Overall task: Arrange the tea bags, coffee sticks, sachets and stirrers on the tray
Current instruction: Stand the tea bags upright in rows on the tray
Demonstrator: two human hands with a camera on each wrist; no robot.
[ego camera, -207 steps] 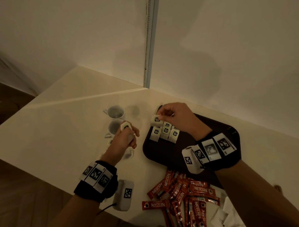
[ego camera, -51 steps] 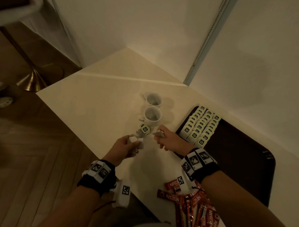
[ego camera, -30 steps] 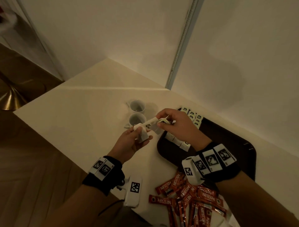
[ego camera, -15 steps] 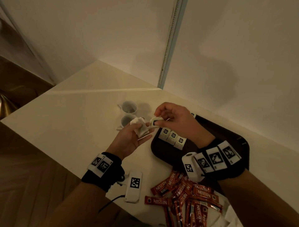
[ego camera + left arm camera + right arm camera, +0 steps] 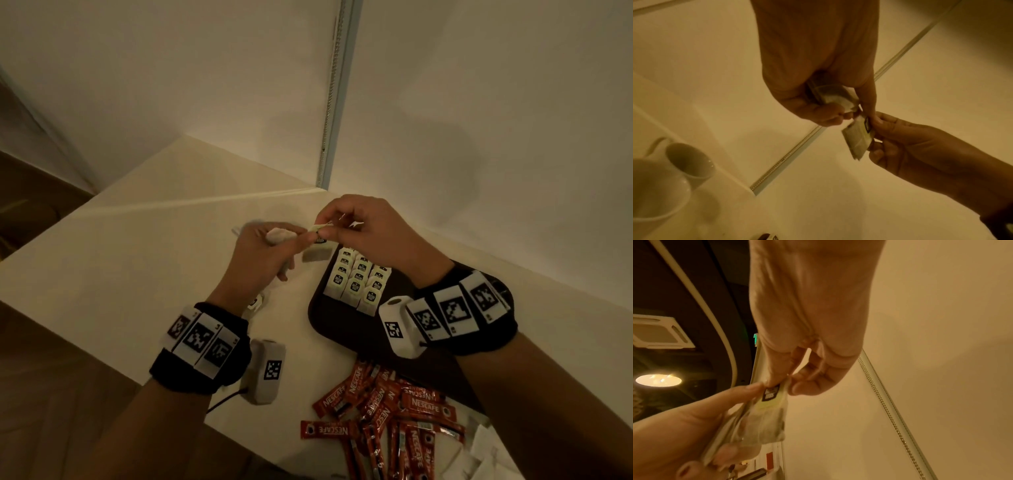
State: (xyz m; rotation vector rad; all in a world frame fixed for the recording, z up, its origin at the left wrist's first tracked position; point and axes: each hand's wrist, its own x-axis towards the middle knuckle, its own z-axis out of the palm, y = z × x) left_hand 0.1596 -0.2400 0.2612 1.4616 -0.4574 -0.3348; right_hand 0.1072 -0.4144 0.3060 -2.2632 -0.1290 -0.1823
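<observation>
My left hand [image 5: 291, 240] grips a small bundle of white tea bags [image 5: 834, 95] above the table, just left of the dark tray [image 5: 342, 329]. My right hand [image 5: 322, 230] meets it from the right and pinches the top of one tea bag [image 5: 315, 255] by its labelled end [image 5: 771, 394]; that bag hangs below the fingers. Rows of tea bags [image 5: 359, 281] lie side by side at the tray's far left corner. Red coffee sticks [image 5: 387, 411] lie in a loose heap on the table in front of the tray. The stirrers are not in view.
Two white cups [image 5: 690, 160] stand on the table beyond my left hand, mostly hidden in the head view. One loose tea bag [image 5: 255, 303] lies by my left wrist. White sachets [image 5: 486, 452] lie at the near right. The wall runs close behind the tray.
The right hand's tea bag has come away from the left hand's bundle and now hangs below the right fingers. Both hands stay together just left of the tray.
</observation>
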